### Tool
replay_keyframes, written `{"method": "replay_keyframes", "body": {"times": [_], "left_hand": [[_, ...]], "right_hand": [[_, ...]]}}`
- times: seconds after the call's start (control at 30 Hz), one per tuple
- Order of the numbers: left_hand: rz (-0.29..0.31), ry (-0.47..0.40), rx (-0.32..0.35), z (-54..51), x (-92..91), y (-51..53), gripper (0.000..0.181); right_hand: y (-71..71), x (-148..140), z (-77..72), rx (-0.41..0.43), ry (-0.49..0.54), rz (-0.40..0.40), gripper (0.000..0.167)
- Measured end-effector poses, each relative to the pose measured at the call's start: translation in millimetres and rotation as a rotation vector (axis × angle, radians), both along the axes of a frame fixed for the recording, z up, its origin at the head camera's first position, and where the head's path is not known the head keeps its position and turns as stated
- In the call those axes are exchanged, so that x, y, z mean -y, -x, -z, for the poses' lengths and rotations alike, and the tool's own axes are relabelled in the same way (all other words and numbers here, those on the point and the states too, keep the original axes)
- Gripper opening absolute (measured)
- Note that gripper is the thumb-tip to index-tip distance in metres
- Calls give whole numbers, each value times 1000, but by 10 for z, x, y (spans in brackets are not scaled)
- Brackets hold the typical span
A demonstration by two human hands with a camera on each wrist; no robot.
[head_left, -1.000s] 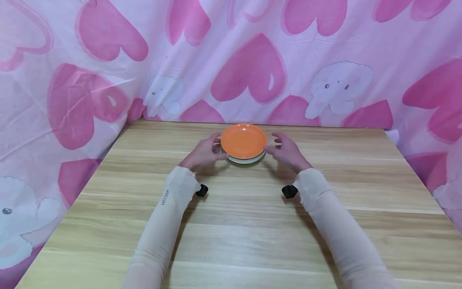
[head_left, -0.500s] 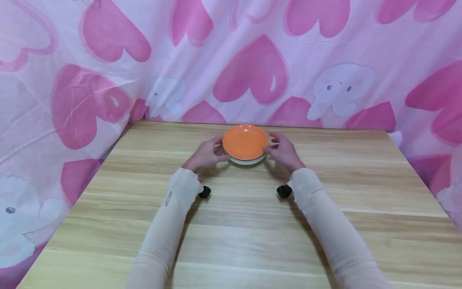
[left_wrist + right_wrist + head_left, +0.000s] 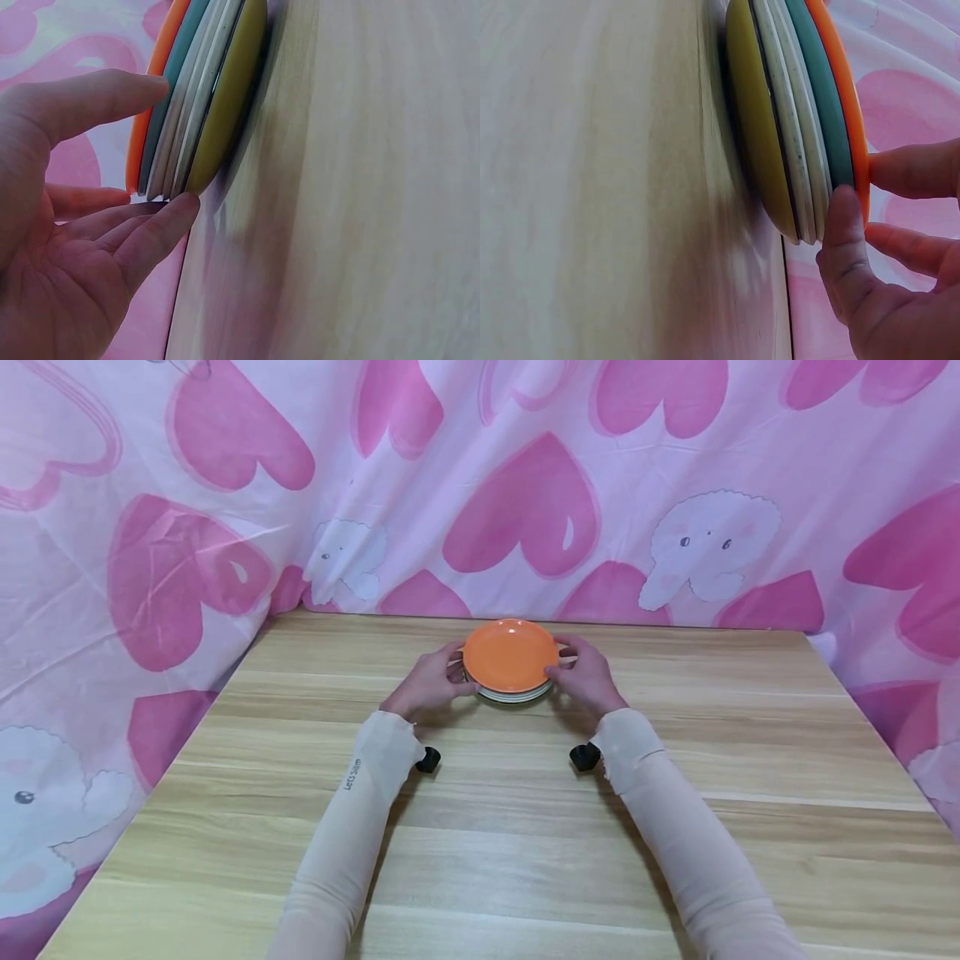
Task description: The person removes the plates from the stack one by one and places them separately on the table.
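Head view: bright, diffuse light; definition fair. Small highlights on the far rim of the orange plate (image 3: 511,655). Pale glare on the surface (image 3: 487,852), on the near side of that plate. Soft shadows lie beside both sleeves (image 3: 322,860), likewise nearer than the plate. Wrist views: dimmer, softer; wood grain smeared. Dark shadow noted under the stack (image 3: 196,97) that the orange plate tops.
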State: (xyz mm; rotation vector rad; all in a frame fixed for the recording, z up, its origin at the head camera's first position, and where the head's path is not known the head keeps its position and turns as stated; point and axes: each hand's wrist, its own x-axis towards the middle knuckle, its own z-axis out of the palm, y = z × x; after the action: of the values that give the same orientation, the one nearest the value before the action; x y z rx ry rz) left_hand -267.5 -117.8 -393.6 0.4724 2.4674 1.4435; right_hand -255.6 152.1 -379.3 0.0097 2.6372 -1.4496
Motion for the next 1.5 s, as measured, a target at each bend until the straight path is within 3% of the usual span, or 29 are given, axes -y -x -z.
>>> {"method": "replay_keyframes", "body": {"times": [0.4, 0.9, 1.2, 1.5], "left_hand": [[1, 4, 36, -19, -14, -37, 80], [27, -36, 0, -24, -31, -37, 71], [20, 18, -10, -51, -54, -37, 79], [13, 18, 4, -38, -79, -31, 79]], "right_hand": [[0, 29, 14, 10, 11, 5, 63], [16, 62, 32, 13, 54, 20, 61], [27, 67, 32, 11, 143, 44, 61], [6, 64, -2, 31, 134, 71, 65]]}}
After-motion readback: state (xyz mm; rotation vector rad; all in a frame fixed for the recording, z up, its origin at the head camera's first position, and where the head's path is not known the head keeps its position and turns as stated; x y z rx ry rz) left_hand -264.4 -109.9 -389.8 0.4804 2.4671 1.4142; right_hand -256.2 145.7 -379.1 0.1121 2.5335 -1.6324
